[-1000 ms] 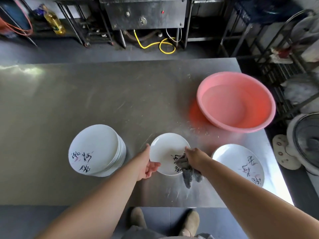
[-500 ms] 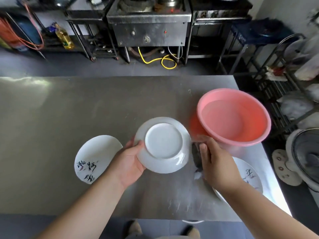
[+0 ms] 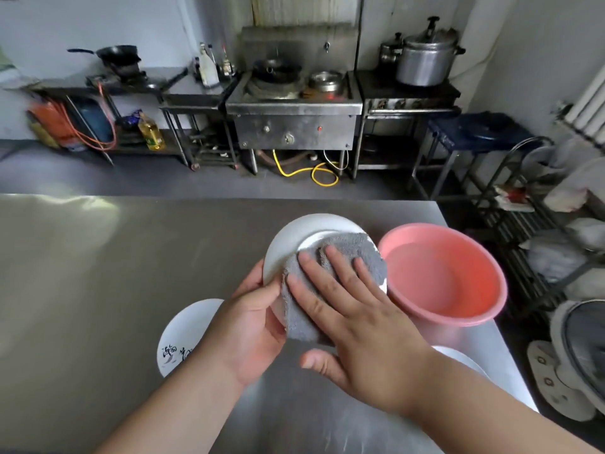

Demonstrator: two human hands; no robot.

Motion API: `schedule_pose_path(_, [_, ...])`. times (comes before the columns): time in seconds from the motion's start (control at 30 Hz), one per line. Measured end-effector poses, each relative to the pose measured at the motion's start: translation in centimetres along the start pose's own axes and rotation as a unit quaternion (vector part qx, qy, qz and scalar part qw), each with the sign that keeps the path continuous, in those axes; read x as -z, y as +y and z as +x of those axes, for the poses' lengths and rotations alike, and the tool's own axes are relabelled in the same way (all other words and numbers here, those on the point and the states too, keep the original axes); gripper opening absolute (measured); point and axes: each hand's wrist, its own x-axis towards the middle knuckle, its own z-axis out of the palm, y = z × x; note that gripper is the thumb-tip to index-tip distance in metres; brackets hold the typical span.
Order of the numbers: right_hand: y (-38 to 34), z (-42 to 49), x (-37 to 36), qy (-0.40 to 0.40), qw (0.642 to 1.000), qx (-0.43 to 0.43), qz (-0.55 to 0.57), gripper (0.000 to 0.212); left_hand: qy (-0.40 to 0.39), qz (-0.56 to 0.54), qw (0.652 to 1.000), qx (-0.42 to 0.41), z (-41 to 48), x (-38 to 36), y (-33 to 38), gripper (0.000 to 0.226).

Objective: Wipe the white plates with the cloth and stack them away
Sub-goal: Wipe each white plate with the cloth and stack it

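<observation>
Black brush writing on lower-left white plate (image 3: 183, 335), unreadable. Left hand (image 3: 252, 326) is gripping rim of second white round plate (image 3: 294, 237) over steel table (image 3: 98, 273); right hand (image 3: 360, 329), fingers straight, is pressing grey terry cloth (image 3: 357, 257) onto it.

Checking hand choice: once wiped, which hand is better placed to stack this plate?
Probably left: the left hand grips the white plate, beside the lettered plate; the right hand presses the grey cloth.

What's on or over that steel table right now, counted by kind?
White plates: 3 (held plate, left plate, right plate, partly hidden)
Grey cloth: 1
Pink basin: 1
Total: 5
</observation>
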Motion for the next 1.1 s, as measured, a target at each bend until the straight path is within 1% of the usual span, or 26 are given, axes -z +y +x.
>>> schedule_pose_path(0.17, [1.5, 0.3, 2.3, 0.05, 0.996, -0.07, 0.022, 0.086, -0.035, 0.024, 0.999, -0.021, -1.0, -1.5, 2.1, 0.044])
schedule_pose_path(0.27, [0.3, -1.1, 2.2, 0.098, 0.989, -0.107, 0.026, 0.087, -0.035, -0.004, 0.998, -0.044, -1.3, -2.2, 2.6, 0.045])
schedule_pose_path(0.33, [-1.4, -2.1, 1.5, 0.114, 0.988, -0.1, 0.035, 0.089, -0.027, -0.033, 0.998, -0.051, -1.3, -2.6, 2.6, 0.046])
schedule_pose_path(0.4, [-2.6, -2.3, 1.3, 0.099, 0.992, -0.065, 0.036, 0.093, -0.035, -0.031, 0.998, -0.045, -1.5, -3.1, 2.2, 0.045])
schedule_pose_path(0.47, [-2.3, -1.6, 2.0, 0.081, 0.996, -0.025, 0.021, 0.094, -0.051, -0.023, 0.998, -0.036, -1.8, -3.3, 1.7, 0.043])
schedule_pose_path(0.53, [-0.9, -0.2, 3.1, 0.072, 0.997, -0.017, 0.003, 0.092, -0.061, -0.011, 0.997, -0.034, -2.0, -3.5, 1.5, 0.042])
schedule_pose_path(0.6, [0.9, 0.8, 4.3, 0.073, 0.996, -0.048, -0.006, 0.09, -0.077, 0.009, 0.996, -0.036, -2.1, -3.5, 1.9, 0.044])
schedule_pose_path(0.67, [2.1, 0.9, 5.0, 0.076, 0.992, -0.1, -0.003, 0.091, -0.089, 0.016, 0.995, -0.046, -2.1, -3.5, 2.6, 0.045])
schedule_pose_path(0.73, [2.0, 0.2, 4.8, 0.093, 0.986, -0.139, 0.018, 0.088, -0.088, 0.007, 0.995, -0.055, -2.0, -3.6, 3.3, 0.045])
schedule_pose_path(0.77, [1.5, -0.3, 4.4, 0.108, 0.984, -0.141, 0.027, 0.087, -0.087, 0.004, 0.995, -0.057, -2.0, -3.7, 3.6, 0.045])
schedule_pose_path(0.83, [0.1, -1.0, 3.7, 0.128, 0.986, -0.103, 0.022, 0.084, -0.088, 0.006, 0.994, -0.058, -2.1, -3.8, 3.9, 0.043])
schedule_pose_path(0.93, [-0.7, -0.2, 4.2, 0.114, 0.993, -0.012, -0.003, 0.081, -0.097, 0.03, 0.993, -0.054, -2.3, -4.3, 3.6, 0.042])
schedule_pose_path(0.97, [-0.4, 0.6, 4.9, 0.116, 0.993, 0.006, -0.003, 0.079, -0.104, 0.045, 0.992, -0.052, -2.4, -4.6, 3.5, 0.043])
schedule_pose_path(1.03, [0.5, 2.4, 6.8, 0.136, 0.991, 0.02, 0.004, 0.07, -0.118, 0.075, 0.989, -0.052, -2.8, -5.1, 3.3, 0.045])
schedule_pose_path(1.1, [1.6, 4.1, 8.6, 0.164, 0.986, 0.015, 0.01, 0.062, -0.131, 0.107, 0.983, -0.071, -3.1, -5.4, 3.7, 0.042])
